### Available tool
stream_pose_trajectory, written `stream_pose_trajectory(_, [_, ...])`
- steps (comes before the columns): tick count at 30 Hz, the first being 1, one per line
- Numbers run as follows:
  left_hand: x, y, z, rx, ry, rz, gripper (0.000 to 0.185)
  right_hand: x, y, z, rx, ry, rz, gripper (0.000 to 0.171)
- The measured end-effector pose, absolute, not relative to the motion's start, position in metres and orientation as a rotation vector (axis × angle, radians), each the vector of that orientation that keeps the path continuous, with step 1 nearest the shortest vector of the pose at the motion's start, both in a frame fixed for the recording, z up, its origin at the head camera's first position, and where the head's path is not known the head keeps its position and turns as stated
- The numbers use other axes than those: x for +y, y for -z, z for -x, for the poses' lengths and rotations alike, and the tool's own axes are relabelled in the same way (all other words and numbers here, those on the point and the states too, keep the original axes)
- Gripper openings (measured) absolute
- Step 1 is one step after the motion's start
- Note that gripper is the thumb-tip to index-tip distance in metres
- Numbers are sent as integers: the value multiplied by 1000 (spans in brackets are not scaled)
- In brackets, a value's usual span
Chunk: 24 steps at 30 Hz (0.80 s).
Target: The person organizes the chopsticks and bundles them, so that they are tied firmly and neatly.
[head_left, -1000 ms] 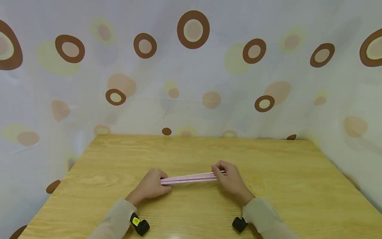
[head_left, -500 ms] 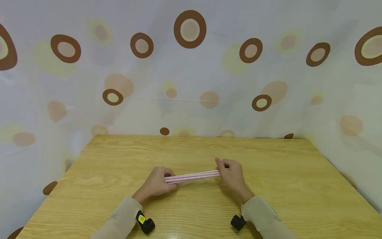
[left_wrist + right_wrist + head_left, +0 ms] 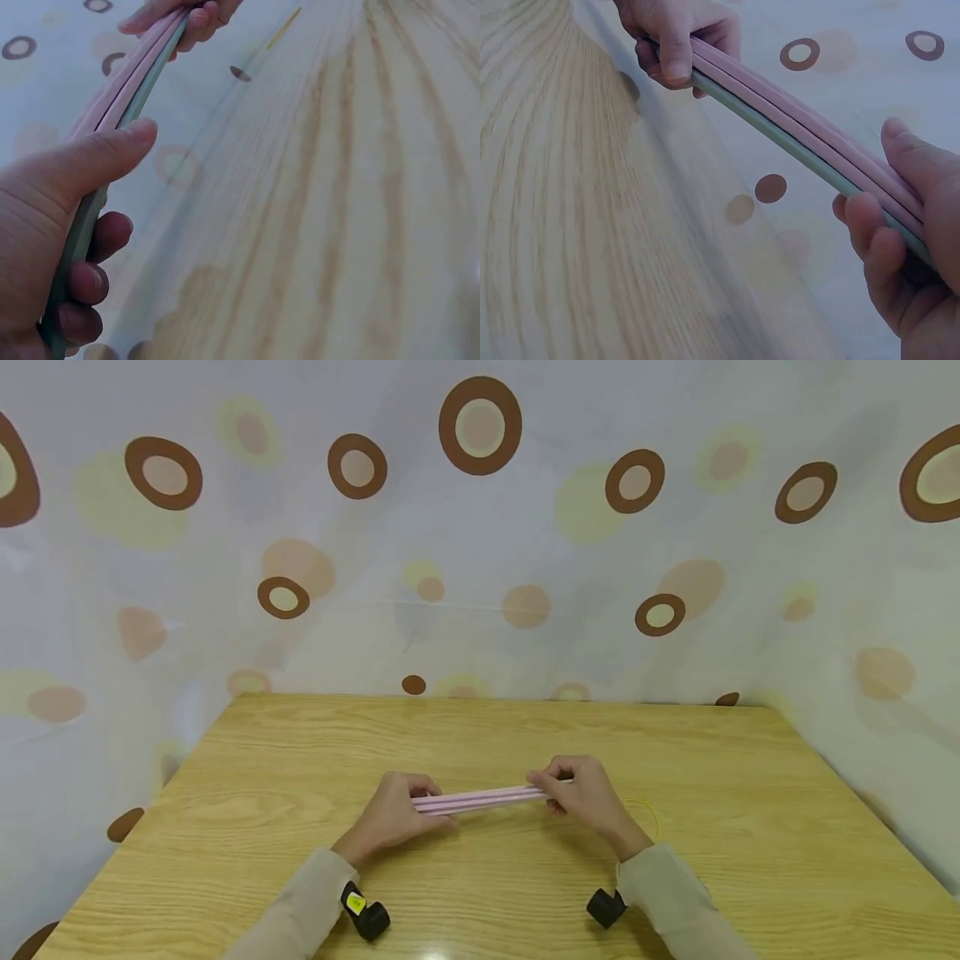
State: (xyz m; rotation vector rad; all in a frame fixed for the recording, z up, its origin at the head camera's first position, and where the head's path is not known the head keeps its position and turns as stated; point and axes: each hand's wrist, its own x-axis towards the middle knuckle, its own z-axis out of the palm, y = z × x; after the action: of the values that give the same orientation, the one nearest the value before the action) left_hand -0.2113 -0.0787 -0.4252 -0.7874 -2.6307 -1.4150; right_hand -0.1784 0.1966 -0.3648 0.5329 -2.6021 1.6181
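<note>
A bundle of pink and green sticks point(image 3: 480, 798) was found gripped near opposite ends by the left hand point(image 3: 393, 812) and right hand point(image 3: 590, 795), above the worktop point(image 3: 480, 885) between its left and right edges, and slippage of single sticks was judged possible from uneven pressure.

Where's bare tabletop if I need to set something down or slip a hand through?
Bare table lies behind the pink-and-green bundle, up to the patterned cloth; left of the left hand; and from the yellow band to the table's right edge. Crowded: between the hands, spanned by the bundle, and beside the right hand, near the band.
</note>
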Motion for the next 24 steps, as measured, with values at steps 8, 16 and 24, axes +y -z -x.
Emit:
stream_pose_trajectory(8, [-79,423,210,-2573,1556,784,34,200,357,183,-2579,-1576,-529,30])
stream_pose_trajectory(16, [-77,423,208,-2566,1616,765,29,207,366,187,-2526,-1591,-581,27])
stream_pose_trajectory(24, [-78,428,213,-2574,1660,684,27,244,383,202,-2497,-1283,-309,32])
